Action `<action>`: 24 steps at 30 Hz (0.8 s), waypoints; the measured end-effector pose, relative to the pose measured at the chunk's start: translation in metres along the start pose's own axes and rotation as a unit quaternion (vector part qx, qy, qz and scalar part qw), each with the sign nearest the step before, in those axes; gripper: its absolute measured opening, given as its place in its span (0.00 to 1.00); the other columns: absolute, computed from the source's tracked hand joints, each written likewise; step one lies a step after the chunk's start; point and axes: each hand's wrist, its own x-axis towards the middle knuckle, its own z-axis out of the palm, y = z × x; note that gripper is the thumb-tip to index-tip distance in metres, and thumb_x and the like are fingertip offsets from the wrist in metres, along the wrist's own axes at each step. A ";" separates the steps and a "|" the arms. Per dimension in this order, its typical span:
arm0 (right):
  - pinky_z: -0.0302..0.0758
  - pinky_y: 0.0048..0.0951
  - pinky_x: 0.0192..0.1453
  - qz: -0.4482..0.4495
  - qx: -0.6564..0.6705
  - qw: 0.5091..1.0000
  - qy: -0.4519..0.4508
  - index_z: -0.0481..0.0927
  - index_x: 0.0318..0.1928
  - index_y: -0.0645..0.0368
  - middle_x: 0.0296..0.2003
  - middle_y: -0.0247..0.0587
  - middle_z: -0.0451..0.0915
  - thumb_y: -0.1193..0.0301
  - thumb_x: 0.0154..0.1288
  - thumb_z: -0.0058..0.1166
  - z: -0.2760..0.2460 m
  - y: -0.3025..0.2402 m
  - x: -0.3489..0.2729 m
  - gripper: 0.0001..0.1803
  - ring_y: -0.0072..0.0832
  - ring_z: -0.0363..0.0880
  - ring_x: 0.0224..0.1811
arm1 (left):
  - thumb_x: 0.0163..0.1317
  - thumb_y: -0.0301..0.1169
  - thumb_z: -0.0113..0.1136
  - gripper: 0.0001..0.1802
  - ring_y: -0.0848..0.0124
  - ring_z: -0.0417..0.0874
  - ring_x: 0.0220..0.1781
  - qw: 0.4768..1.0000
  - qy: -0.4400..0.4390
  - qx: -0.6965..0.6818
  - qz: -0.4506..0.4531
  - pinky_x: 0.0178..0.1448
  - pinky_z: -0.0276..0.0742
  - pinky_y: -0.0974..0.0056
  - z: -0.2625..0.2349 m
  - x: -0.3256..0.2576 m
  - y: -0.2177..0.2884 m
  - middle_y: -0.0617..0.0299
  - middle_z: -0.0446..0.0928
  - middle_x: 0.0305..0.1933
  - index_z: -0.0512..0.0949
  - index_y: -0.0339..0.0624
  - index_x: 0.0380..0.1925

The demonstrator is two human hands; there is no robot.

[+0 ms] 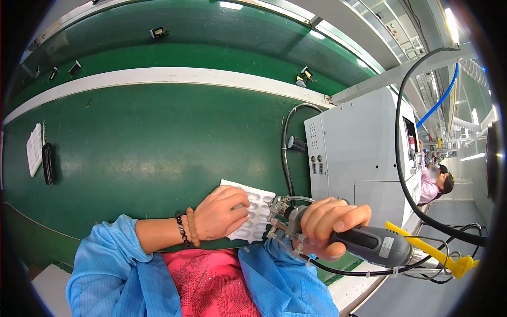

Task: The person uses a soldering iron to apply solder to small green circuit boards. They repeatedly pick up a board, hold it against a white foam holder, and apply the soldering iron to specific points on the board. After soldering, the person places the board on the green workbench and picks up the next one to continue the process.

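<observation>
A grey electric screwdriver (369,244) with a metal nose and thin tubing lies in my right hand (330,224), the fingers wrapped round its body. It is held almost level, with its nose toward the left. Beside that nose is a white moulded tray (259,211) with rows of rounded pockets, flat on the green bench. My left hand (221,211) rests over the tray's left part, fingers bent and close together, the tips at the pockets. Whatever those fingertips hold, if anything, is hidden. Two beaded bracelets circle the left wrist.
A grey machine box (354,153) stands to the right, a black cable (285,150) beside it. Another white tray (35,150) and a black case (48,164) lie far left. Small black parts (158,33) sit on the green strip beyond the white rail (174,75). A person (434,185) in pink sits far right.
</observation>
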 end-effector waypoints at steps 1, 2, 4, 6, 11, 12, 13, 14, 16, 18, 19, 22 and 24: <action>0.74 0.30 0.19 -0.005 0.007 1.000 -0.002 0.68 0.42 0.64 0.17 0.38 0.75 0.68 0.61 0.72 -0.001 0.001 0.000 0.23 0.28 0.74 0.14 | 0.53 0.29 0.68 0.06 0.60 0.79 0.54 1.000 0.006 0.007 -0.004 0.60 0.72 0.53 -0.001 0.000 0.000 0.61 0.78 0.44 0.81 0.40 0.29; 0.74 0.31 0.19 -0.009 0.011 1.000 -0.004 0.68 0.42 0.64 0.17 0.38 0.75 0.68 0.61 0.72 -0.002 0.000 0.000 0.23 0.29 0.74 0.14 | 0.53 0.29 0.68 0.06 0.60 0.79 0.54 1.000 0.007 0.007 -0.005 0.60 0.72 0.53 0.000 0.000 0.000 0.61 0.78 0.44 0.81 0.40 0.29; 0.74 0.31 0.20 -0.015 0.014 1.000 -0.006 0.68 0.41 0.64 0.17 0.38 0.75 0.68 0.61 0.72 -0.004 -0.001 0.000 0.23 0.29 0.75 0.14 | 0.53 0.29 0.69 0.07 0.60 0.79 0.54 1.000 0.008 0.006 -0.006 0.60 0.72 0.53 0.001 0.001 0.000 0.61 0.78 0.44 0.81 0.40 0.29; 0.74 0.32 0.20 -0.018 0.010 1.000 -0.005 0.68 0.41 0.64 0.17 0.38 0.75 0.68 0.61 0.72 -0.006 -0.002 -0.002 0.23 0.30 0.75 0.15 | 0.53 0.29 0.69 0.07 0.60 0.79 0.54 1.000 0.004 0.004 -0.009 0.60 0.72 0.53 0.002 0.002 0.000 0.61 0.78 0.44 0.81 0.40 0.29; 0.75 0.32 0.20 -0.010 0.010 1.000 -0.018 0.68 0.42 0.64 0.18 0.39 0.75 0.67 0.61 0.71 -0.010 -0.003 -0.003 0.23 0.30 0.75 0.16 | 0.53 0.29 0.69 0.07 0.60 0.79 0.54 1.000 0.008 0.001 -0.009 0.60 0.72 0.53 0.004 0.001 -0.003 0.61 0.78 0.43 0.80 0.40 0.30; 0.75 0.32 0.20 -0.012 0.012 1.000 -0.016 0.68 0.42 0.64 0.18 0.39 0.75 0.67 0.62 0.71 -0.009 -0.001 -0.002 0.22 0.30 0.76 0.16 | 0.53 0.29 0.69 0.07 0.60 0.79 0.54 1.000 0.006 -0.003 -0.007 0.60 0.72 0.53 0.005 0.000 -0.002 0.61 0.78 0.43 0.80 0.40 0.30; 0.75 0.32 0.20 -0.011 0.016 1.000 -0.014 0.68 0.41 0.64 0.18 0.39 0.75 0.67 0.62 0.71 -0.009 0.000 0.000 0.22 0.30 0.76 0.16 | 0.54 0.29 0.69 0.08 0.60 0.79 0.54 1.000 0.004 -0.007 -0.005 0.60 0.72 0.53 0.004 0.001 -0.003 0.61 0.78 0.43 0.80 0.40 0.31; 0.75 0.32 0.20 -0.005 0.022 1.000 -0.010 0.68 0.41 0.64 0.18 0.39 0.75 0.67 0.62 0.71 -0.009 -0.001 0.000 0.22 0.31 0.76 0.16 | 0.54 0.29 0.69 0.08 0.60 0.79 0.54 1.000 0.003 -0.007 -0.004 0.60 0.72 0.53 0.004 0.001 -0.003 0.61 0.78 0.43 0.81 0.40 0.31; 0.76 0.32 0.21 0.002 0.027 1.000 -0.009 0.68 0.41 0.64 0.18 0.39 0.75 0.67 0.62 0.70 -0.011 -0.002 -0.002 0.22 0.31 0.76 0.16 | 0.54 0.29 0.69 0.07 0.60 0.79 0.54 1.000 0.001 -0.008 -0.001 0.60 0.72 0.53 0.002 0.003 -0.002 0.61 0.78 0.43 0.81 0.41 0.31; 0.76 0.33 0.21 -0.002 0.023 1.000 -0.014 0.68 0.42 0.64 0.18 0.39 0.75 0.67 0.62 0.70 -0.012 -0.007 -0.002 0.22 0.31 0.76 0.16 | 0.53 0.28 0.70 0.08 0.59 0.79 0.55 1.000 0.000 -0.015 0.004 0.59 0.73 0.53 0.002 0.003 -0.004 0.61 0.78 0.44 0.81 0.41 0.32; 0.76 0.33 0.21 -0.004 0.025 1.000 -0.014 0.68 0.42 0.64 0.18 0.39 0.75 0.67 0.62 0.71 -0.013 -0.008 -0.003 0.22 0.31 0.76 0.16 | 0.53 0.28 0.70 0.08 0.59 0.79 0.55 1.000 -0.001 -0.020 0.006 0.58 0.73 0.53 0.001 0.003 -0.005 0.61 0.78 0.44 0.81 0.41 0.32; 0.76 0.33 0.21 -0.015 0.029 0.999 -0.003 0.69 0.40 0.64 0.18 0.38 0.75 0.67 0.62 0.71 -0.016 -0.011 -0.006 0.22 0.30 0.76 0.16 | 0.52 0.26 0.70 0.08 0.57 0.79 0.54 0.999 0.013 -0.035 0.012 0.55 0.75 0.53 -0.010 0.012 0.001 0.60 0.79 0.45 0.81 0.41 0.33; 0.75 0.33 0.20 -0.019 0.028 0.999 -0.002 0.69 0.39 0.64 0.17 0.38 0.75 0.67 0.61 0.71 -0.018 -0.012 -0.004 0.22 0.30 0.75 0.15 | 0.53 0.26 0.68 0.07 0.56 0.79 0.53 0.999 0.015 -0.022 0.035 0.56 0.75 0.52 -0.029 0.028 0.002 0.58 0.78 0.45 0.80 0.40 0.32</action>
